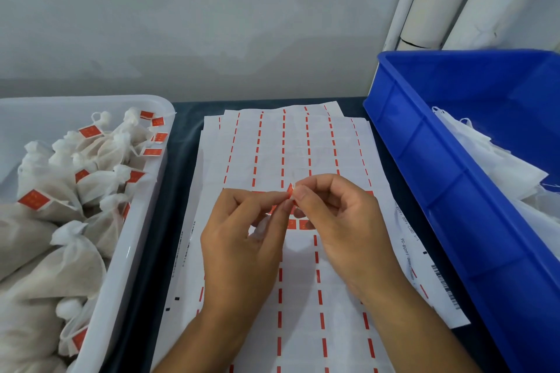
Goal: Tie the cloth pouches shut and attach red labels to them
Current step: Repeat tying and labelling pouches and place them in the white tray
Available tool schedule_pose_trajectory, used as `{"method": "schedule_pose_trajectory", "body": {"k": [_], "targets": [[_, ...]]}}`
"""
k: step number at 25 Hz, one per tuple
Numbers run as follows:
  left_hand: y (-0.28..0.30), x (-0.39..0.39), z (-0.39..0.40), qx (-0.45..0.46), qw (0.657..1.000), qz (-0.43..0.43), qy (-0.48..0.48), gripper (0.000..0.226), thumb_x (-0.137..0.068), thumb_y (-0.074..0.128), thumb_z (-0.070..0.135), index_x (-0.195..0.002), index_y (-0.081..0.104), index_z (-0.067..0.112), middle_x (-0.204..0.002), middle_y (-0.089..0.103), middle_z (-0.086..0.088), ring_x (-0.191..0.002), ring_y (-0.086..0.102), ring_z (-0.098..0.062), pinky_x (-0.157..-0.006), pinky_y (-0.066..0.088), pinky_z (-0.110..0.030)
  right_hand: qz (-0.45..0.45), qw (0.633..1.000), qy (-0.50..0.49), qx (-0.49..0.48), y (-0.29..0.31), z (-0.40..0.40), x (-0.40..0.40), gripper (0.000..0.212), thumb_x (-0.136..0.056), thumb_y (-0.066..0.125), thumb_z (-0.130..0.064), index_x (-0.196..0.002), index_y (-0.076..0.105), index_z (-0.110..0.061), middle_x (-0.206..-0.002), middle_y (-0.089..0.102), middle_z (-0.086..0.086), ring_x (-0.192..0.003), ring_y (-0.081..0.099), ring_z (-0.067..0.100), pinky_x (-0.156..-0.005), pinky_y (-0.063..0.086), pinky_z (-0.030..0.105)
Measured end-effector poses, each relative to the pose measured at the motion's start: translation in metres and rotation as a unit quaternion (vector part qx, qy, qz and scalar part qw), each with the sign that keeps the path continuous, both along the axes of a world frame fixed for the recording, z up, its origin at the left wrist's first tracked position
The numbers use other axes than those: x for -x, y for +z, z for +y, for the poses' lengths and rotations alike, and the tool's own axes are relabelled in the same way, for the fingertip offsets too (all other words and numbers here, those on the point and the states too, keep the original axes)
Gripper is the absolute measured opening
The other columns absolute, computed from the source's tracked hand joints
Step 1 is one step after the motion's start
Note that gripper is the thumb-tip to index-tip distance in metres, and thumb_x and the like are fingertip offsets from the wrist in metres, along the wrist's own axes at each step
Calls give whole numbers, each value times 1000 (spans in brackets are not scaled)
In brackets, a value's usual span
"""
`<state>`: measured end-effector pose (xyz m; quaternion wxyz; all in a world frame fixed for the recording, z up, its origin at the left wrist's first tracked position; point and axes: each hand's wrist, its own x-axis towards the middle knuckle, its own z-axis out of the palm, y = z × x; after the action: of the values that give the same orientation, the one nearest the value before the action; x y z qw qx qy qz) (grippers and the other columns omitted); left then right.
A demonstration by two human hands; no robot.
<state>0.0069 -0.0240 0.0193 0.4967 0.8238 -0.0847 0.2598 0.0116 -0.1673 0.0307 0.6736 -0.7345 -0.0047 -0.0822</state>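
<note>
Head | left hand (239, 239) and right hand (339, 221) pinch one red label (290, 191) together at centre, above label sheets (303, 145) | tied pouches (54, 188) in tray (133, 239), 9 o'clock | blue bin (439, 179), 3 o'clock

The surface (181, 118) is viewed from a single head-worn camera, angled forward and down at close range, with a wall faced beyond.
</note>
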Motion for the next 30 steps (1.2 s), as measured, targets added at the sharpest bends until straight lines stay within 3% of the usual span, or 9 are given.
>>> {"method": "schedule_pose_trajectory", "body": {"k": [6,11,17,21,23,26,28,30], "targets": [[1,-2,0,48,997,53,-10,6,-92,68,34,-96,72,36,-90,63,19,-91,64,-7,-71,49,-9,4,999,21,37,2,-9,-5,28,-87,74,-47,-113,63,-45,-102,71,-20,-100,70,4,-75,60,18],[0,-2,-2,83,991,97,-35,6,-93,66,35,-93,70,39,-93,65,20,-87,66,-10,-69,52,-16,1,995,89,38,2,-10,-4,17,-94,72,-38,-111,70,-43,-104,74,-17,-103,71,10,-80,62,24],[-2,-2,-1,116,980,139,-87,8,-93,67,41,-101,67,40,-98,69,15,-92,69,-15,-75,60,-29,-18,998,56,21,5,-9,-3,8,-96,68,-30,-98,75,-33,-90,76,-10,-86,74,12,-71,59,19],[-5,0,-1,55,979,162,-113,39,-87,79,31,-117,57,42,-106,65,21,-102,65,-6,-84,56,-19,-39,998,27,46,12,-9,-4,9,-96,65,-35,-97,73,-33,-86,74,-13,-84,73,9,-69,58,18],[-5,-1,-3,53,984,131,-104,30,-92,74,24,-116,60,34,-104,67,17,-99,67,-9,-86,57,-25,-74,994,20,82,21,-3,-4,11,-94,61,-41,-97,71,-37,-86,73,-18,-86,72,7,-70,57,15],[-5,-4,0,104,986,117,-57,12,-96,69,30,-106,64,32,-98,68,15,-95,68,-12,-83,58,-31,-106,989,13,104,38,12,-9,10,-95,60,-42,-98,69,-37,-84,73,-17,-82,72,6,-66,56,13],[-5,-7,3,120,986,118,-12,26,-90,73,41,-112,61,35,-105,65,18,-100,65,-9,-83,58,-26,-114,988,12,100,51,23,-17,8,-97,61,-39,-97,69,-36,-81,73,-16,-78,72,5,-65,55,12],[-3,-8,5,165,975,150,3,56,-80,78,54,-128,52,40,-119,61,19,-108,63,-7,-85,58,-21,-135,986,25,90,70,39,-26,8,-99,62,-36,-98,69,-32,-81,73,-14,-79,73,7,-66,57,15]]}}
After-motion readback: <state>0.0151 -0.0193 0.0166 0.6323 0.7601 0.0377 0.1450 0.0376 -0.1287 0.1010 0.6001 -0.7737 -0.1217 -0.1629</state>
